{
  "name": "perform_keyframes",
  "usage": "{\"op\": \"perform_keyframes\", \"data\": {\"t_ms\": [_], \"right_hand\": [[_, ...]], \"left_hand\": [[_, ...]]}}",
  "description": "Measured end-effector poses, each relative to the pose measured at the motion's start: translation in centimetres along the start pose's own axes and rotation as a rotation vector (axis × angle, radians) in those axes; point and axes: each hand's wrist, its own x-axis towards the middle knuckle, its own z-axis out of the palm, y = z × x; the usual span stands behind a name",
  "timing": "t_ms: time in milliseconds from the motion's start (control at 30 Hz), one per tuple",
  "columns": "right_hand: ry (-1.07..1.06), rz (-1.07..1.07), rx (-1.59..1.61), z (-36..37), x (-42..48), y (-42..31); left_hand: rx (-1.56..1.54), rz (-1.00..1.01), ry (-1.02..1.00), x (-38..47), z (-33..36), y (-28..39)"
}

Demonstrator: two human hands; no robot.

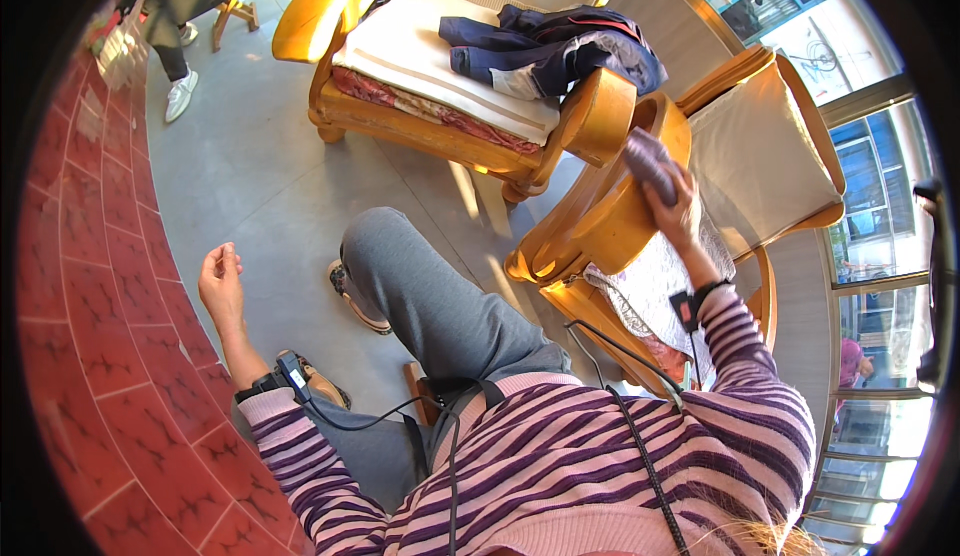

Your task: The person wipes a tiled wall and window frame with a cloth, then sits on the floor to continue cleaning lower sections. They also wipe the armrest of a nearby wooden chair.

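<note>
On the right, my right hand [681,214] grips a folded purple cloth [651,166], slightly blurred, against the wooden armrest [619,229] of a chair. A patterned white cover [611,286] lies on that chair's seat, partly behind the armrest. Off to the left, my left hand [223,278] hangs in the air with its fingers loosely bent and nothing visible in it. The red tiled surface [161,316] is the nearest thing to it. Each wrist wears a strap with a small device, and cables run across my striped sweater.
A second wooden armchair [427,143] ahead bears a white cushion and a dark blue jacket [555,49]. Another person's leg and white shoe [181,96] show at the upper left near a wooden stool [234,19]. Windows [874,203] line the right side. Grey floor [247,158] lies between.
</note>
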Motion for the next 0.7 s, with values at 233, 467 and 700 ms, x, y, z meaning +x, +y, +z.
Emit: {"op": "perform_keyframes", "data": {"t_ms": [233,467,700], "right_hand": [[-0.115,-0.124,0.062,-0.5,0.7,-0.6],[-0.259,0.253,-0.13,4.7,11.0,7.3],[-0.155,0.246,-0.071,5.9,10.1,8.5]], "left_hand": [[-0.005,-0.002,0.003,-0.1,-0.2,-0.1],[-0.002,-0.023,0.02,-0.6,-0.7,0.2],[0.006,-0.023,0.038,-0.7,-0.7,0.5]]}}
